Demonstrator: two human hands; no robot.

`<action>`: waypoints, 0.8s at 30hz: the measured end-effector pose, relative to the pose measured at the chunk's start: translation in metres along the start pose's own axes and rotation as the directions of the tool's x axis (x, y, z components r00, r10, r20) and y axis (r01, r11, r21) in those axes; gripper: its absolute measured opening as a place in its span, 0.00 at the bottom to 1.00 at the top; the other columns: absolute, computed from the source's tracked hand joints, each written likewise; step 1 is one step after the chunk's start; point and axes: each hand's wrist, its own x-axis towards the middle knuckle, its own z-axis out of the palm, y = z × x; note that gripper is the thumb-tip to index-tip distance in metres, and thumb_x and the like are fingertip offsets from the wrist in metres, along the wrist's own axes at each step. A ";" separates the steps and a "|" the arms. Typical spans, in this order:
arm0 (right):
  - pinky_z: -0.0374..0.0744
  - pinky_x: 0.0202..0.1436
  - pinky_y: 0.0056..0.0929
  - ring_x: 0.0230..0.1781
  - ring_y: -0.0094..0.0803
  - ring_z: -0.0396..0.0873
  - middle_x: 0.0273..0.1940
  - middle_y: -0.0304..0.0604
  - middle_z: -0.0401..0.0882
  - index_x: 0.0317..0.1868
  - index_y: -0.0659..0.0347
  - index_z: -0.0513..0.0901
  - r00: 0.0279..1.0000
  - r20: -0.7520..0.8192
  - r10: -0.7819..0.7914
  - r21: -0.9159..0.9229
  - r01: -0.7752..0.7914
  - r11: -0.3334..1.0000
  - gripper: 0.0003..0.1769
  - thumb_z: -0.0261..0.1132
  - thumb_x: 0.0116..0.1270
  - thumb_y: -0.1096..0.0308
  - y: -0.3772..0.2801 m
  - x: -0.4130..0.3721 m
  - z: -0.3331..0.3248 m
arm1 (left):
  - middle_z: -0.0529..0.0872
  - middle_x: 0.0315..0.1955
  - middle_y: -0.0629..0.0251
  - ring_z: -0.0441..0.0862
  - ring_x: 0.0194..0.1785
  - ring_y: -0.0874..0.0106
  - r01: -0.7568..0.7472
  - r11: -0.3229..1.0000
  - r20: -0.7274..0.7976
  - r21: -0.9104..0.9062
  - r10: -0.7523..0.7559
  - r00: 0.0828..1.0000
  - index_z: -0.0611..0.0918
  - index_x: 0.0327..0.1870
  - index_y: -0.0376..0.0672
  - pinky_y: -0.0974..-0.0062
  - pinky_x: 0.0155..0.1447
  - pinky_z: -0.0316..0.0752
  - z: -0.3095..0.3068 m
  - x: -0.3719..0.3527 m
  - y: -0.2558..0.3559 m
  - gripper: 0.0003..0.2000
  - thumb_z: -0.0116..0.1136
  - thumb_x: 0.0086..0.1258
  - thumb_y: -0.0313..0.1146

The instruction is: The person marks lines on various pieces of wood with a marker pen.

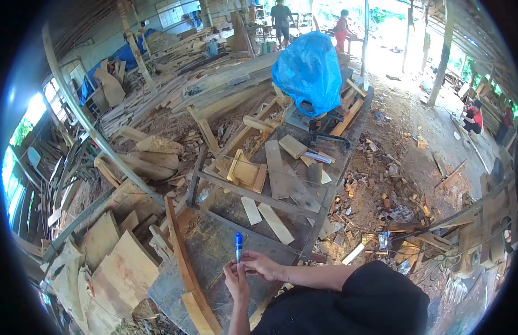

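Upright in front of me is a blue marker pen (239, 243), its darker blue end pointing up. The fingers of my left hand (236, 282) are closed around its lower part. From the right, my right hand (263, 266) reaches across, its fingertips pinched on the same pen. Both hands are above the near end of a dark metal-topped workbench (214, 245). Just beyond them lie two pale wood strips (275, 223) and a dark metal frame (253, 192). A small yellowish wooden piece (246, 172) stands by the frame.
A large blue plastic bag (309, 72) rests at the bench's far end, near a dark clamp (328, 139). A long curved wood piece (180, 251) lies at left. Timber piles (153, 100) and scrap-littered ground (382, 184) surround the bench. Several people are farther off.
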 end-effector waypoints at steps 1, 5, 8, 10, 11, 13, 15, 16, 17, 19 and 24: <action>0.72 0.53 0.24 0.52 0.18 0.77 0.54 0.28 0.81 0.58 0.48 0.77 1.000 0.000 -0.010 0.002 0.010 1.000 0.16 0.65 0.72 0.64 -0.002 -0.002 0.003 | 0.86 0.33 0.57 0.82 0.33 0.73 -0.003 0.998 -0.024 -0.070 0.001 1.000 0.80 0.48 0.34 0.73 0.40 0.77 0.004 0.000 0.004 0.11 0.58 0.75 0.33; 0.74 0.53 0.30 0.50 0.22 0.78 0.49 0.30 0.81 0.52 0.50 0.77 0.988 -0.140 -0.066 -0.072 0.056 0.996 0.10 0.63 0.74 0.63 -0.017 -0.014 0.011 | 0.85 0.33 0.54 0.83 0.32 0.67 -0.080 0.995 0.001 0.060 0.080 0.997 0.80 0.47 0.34 0.69 0.39 0.77 -0.001 0.005 0.000 0.10 0.56 0.75 0.33; 0.75 0.51 0.32 0.47 0.25 0.78 0.45 0.34 0.80 0.49 0.51 0.76 0.971 -0.203 -0.124 -0.012 0.124 0.992 0.08 0.60 0.76 0.60 -0.018 -0.008 0.004 | 0.84 0.34 0.50 0.83 0.34 0.58 -0.095 0.946 0.123 0.311 0.059 0.991 0.79 0.45 0.35 0.63 0.41 0.76 -0.009 0.006 -0.023 0.09 0.55 0.74 0.31; 0.77 0.46 0.32 0.43 0.27 0.80 0.40 0.38 0.79 0.46 0.52 0.74 0.955 -0.177 -0.238 0.191 0.270 0.944 0.12 0.57 0.78 0.54 -0.020 -0.001 0.000 | 0.83 0.34 0.48 0.82 0.36 0.54 -0.089 0.954 0.125 0.286 0.055 0.991 0.79 0.45 0.35 0.60 0.43 0.75 -0.005 0.000 -0.016 0.09 0.54 0.74 0.32; 0.77 0.46 0.32 0.43 0.27 0.80 0.40 0.38 0.79 0.46 0.52 0.74 0.957 -0.172 -0.235 0.189 0.266 0.945 0.12 0.57 0.78 0.54 -0.017 0.003 0.001 | 0.82 0.34 0.47 0.82 0.39 0.50 -0.085 0.962 0.135 0.261 0.051 0.990 0.79 0.44 0.35 0.57 0.45 0.75 -0.001 -0.003 -0.013 0.09 0.53 0.74 0.32; 0.76 0.41 0.30 0.37 0.26 0.77 0.34 0.36 0.76 0.45 0.52 0.72 0.912 -0.257 -0.320 0.252 0.383 0.889 0.11 0.56 0.79 0.54 -0.017 0.005 0.011 | 0.82 0.33 0.46 0.81 0.39 0.49 -0.110 0.952 0.145 0.285 0.071 0.987 0.79 0.42 0.35 0.56 0.45 0.74 0.005 -0.006 -0.013 0.09 0.52 0.74 0.33; 0.75 0.39 0.29 0.34 0.25 0.75 0.32 0.34 0.73 0.43 0.52 0.70 0.904 -0.287 -0.318 0.253 0.392 0.885 0.11 0.56 0.79 0.54 -0.022 0.004 0.018 | 0.82 0.33 0.46 0.81 0.40 0.48 -0.134 0.941 0.152 0.310 0.090 0.984 0.79 0.41 0.35 0.55 0.46 0.73 0.008 -0.006 -0.011 0.10 0.51 0.75 0.34; 0.74 0.37 0.28 0.31 0.24 0.72 0.29 0.32 0.70 0.41 0.51 0.69 0.892 -0.321 -0.318 0.256 0.405 0.878 0.11 0.56 0.79 0.55 -0.025 0.005 0.022 | 0.81 0.32 0.45 0.80 0.39 0.47 -0.164 0.925 0.168 0.344 0.111 0.980 0.78 0.39 0.35 0.54 0.45 0.72 0.008 -0.006 -0.009 0.11 0.50 0.76 0.35; 0.74 0.37 0.28 0.31 0.24 0.72 0.29 0.32 0.70 0.41 0.51 0.69 0.895 -0.316 -0.314 0.256 0.399 0.881 0.11 0.56 0.79 0.55 -0.028 0.007 0.023 | 0.80 0.32 0.44 0.79 0.38 0.46 -0.192 0.906 0.185 0.377 0.130 0.974 0.77 0.37 0.35 0.52 0.44 0.70 0.009 -0.005 -0.007 0.12 0.48 0.76 0.36; 0.72 0.32 0.27 0.25 0.22 0.66 0.26 0.31 0.66 0.38 0.50 0.67 0.907 -0.333 -0.259 0.298 0.361 0.884 0.12 0.56 0.79 0.55 -0.033 0.013 0.025 | 0.80 0.30 0.44 0.78 0.35 0.48 -0.185 0.912 0.171 0.365 0.130 0.977 0.76 0.35 0.34 0.53 0.42 0.70 0.008 -0.001 -0.004 0.13 0.48 0.77 0.37; 0.70 0.28 0.29 0.22 0.23 0.65 0.22 0.31 0.62 0.37 0.49 0.64 0.924 -0.217 -0.316 0.318 0.373 0.872 0.11 0.55 0.79 0.60 -0.052 0.019 0.035 | 0.71 0.19 0.58 0.69 0.25 0.68 0.081 0.985 0.178 0.153 -0.109 0.978 0.75 0.30 0.35 0.67 0.32 0.66 0.001 0.011 0.020 0.18 0.48 0.78 0.40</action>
